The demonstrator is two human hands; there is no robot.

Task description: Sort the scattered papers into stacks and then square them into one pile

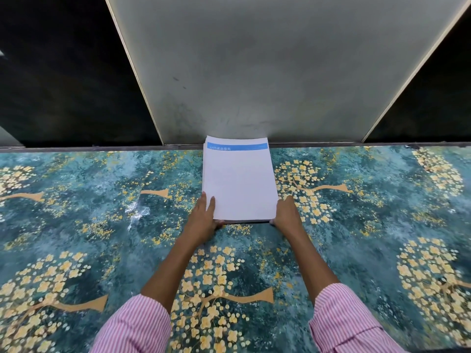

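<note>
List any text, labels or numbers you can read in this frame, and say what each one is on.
Blue band across the top sheet of the paper pile: white characters at its left end, too blurred to read with confidence.
Faint small marks at the right end of the same band: unreadable.
Rest of the top sheet: blank as far as can be seen.
Flowered tablecloth and grey panel: no text visible.

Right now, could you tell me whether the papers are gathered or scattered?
Gathered: the papers form one pile, held at its near corners by the left hand and right hand.
</note>
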